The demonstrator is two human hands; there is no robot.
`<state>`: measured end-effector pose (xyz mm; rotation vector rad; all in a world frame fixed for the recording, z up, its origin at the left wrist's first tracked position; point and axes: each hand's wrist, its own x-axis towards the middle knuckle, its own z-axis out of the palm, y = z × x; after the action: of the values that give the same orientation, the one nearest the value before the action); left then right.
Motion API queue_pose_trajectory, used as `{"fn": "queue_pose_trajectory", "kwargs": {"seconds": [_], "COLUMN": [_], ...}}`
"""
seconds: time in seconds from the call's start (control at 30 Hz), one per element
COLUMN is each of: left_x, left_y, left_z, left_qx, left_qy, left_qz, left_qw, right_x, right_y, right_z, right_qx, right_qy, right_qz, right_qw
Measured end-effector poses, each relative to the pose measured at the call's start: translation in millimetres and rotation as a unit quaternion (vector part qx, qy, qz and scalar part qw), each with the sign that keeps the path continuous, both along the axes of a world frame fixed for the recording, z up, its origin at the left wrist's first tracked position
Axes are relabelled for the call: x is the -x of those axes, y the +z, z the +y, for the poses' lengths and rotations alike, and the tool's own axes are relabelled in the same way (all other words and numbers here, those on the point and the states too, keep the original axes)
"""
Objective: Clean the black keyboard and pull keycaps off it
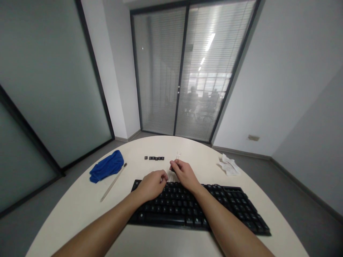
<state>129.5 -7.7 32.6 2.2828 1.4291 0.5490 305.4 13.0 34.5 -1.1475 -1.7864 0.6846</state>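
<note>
The right hand [184, 173] pinches a thin wire tool [178, 156], which looks light and bendy, best held by its handle. The left hand [154, 184] curls over the keyboard [174, 202]; I can't tell if its grip has anything. The keyboard, hard black plastic, lies toward the worktop's [150, 241] near edge. It should feel stiff and smooth; hold its short ends. Small square keys [156, 158] sit toward the far edge.

Soft, rather dim greyish light; bright strips glare in the glass door [203, 71]. Wide-angle distortion tilts the walls [294, 71]; lettering on the keyboard [164, 218] blurs.
</note>
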Motion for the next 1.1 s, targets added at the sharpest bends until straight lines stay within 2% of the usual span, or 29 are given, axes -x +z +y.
{"fn": "queue_pose_trajectory", "kwargs": {"seconds": [0.13, 0.3, 0.43, 0.63, 0.87, 1.1], "left_x": [4, 3, 4, 4, 2, 2], "left_y": [3.9, 4.1, 5.0, 4.2, 4.0, 1.9], "left_z": [-2, -1, -2, -1, -1, -1], "left_qx": [-0.013, -0.004, -0.003, 0.007, -0.007, -0.007], "left_qy": [-0.030, -0.037, -0.062, -0.072, -0.071, -0.067], "left_qz": [0.000, 0.000, -0.017, -0.025, -0.022, -0.027], "left_qw": [0.999, 0.999, 0.998, 0.997, 0.997, 0.997], "right_x": [-1, -6, -11, -20, -20, -18], "right_y": [10.6, 32.0, 39.5, 30.1, 12.5, 11.7], "right_z": [-5, -11, -14, -11, -8, -9], "right_qx": [0.004, 0.032, 0.008, 0.001, -0.015, 0.011], "right_qy": [0.014, 0.117, 0.157, 0.170, 0.095, 0.090], "right_qz": [-0.046, -0.128, -0.160, -0.150, -0.129, -0.098], "right_qw": [0.999, 0.984, 0.975, 0.974, 0.987, 0.991]}}
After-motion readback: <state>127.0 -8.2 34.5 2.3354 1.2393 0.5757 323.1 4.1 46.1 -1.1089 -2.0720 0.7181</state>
